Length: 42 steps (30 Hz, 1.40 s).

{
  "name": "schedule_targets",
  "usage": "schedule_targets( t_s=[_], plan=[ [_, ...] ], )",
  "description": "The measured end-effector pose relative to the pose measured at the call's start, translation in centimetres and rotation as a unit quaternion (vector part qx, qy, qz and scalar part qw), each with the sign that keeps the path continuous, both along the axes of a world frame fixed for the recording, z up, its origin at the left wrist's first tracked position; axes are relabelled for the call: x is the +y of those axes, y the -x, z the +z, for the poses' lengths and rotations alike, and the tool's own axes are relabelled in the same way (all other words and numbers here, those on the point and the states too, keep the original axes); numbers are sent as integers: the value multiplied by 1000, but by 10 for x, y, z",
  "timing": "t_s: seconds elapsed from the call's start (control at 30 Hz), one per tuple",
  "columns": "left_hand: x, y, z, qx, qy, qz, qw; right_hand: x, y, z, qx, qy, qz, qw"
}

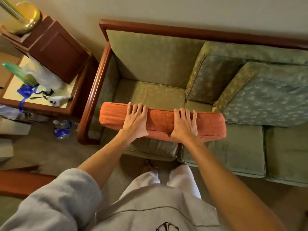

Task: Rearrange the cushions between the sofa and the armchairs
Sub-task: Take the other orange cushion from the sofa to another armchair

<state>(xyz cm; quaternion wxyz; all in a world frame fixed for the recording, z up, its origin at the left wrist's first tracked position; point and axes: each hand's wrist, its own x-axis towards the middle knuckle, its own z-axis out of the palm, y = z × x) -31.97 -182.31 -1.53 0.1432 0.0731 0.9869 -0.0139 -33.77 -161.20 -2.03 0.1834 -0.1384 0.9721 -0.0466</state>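
A: Where is the orange cushion just now?

B: It stands on its edge across the front of the green sofa, above the left seat and reaching a little over the next one. Its far edge points toward the sofa's backrest.

A: And the hands?

B: Both grip it from above. The left hand clamps the cushion's left half, fingers spread over the top edge and the thumb down on the near face. The right hand holds the right half the same way, fingers curled over the top.

A: Other cushions on the sofa?

B: Two green patterned back cushions. One leans against the sofa's backrest at the middle seat; the second lies tilted to the right of it, its near corner just beside the orange cushion's right end.

A: Anything left of the sofa?

B: A wooden side table against its left arm, carrying a white plastic bag, blue ribbon and a small white controller. A brass lamp base sits on a wooden box there. A plastic bottle lies on the carpet by the sofa's left leg.
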Motion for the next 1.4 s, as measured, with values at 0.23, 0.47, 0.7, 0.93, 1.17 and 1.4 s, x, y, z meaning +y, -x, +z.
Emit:
schedule_targets(
  t_s=[0.23, 0.47, 0.7, 0.93, 1.17, 1.4],
  plan=[
    [-3, 12, -2, -23, -7, -40, 999, 8, 11, -7, -2, 25, 24, 999],
    [0, 28, 19, -88, -15, -44, 995, 14, 42, 6, -62, 22, 90, 994],
    [-15, -44, 60, -97, -41, 98, 990, -9, 31, 56, -56, 19, 272, 961],
    [-44, -162, 128, -125, -86, 335, 930, -98, 0, 125, -79, 42, 482, 872],
    [-51, -308, 195, -72, -100, 523, 844, -192, -100, 190, -76, 35, 673, 735],
    [-57, -475, 245, 0, -113, 640, 760, -261, -256, 245, -56, 29, 760, 647]
  ],
)
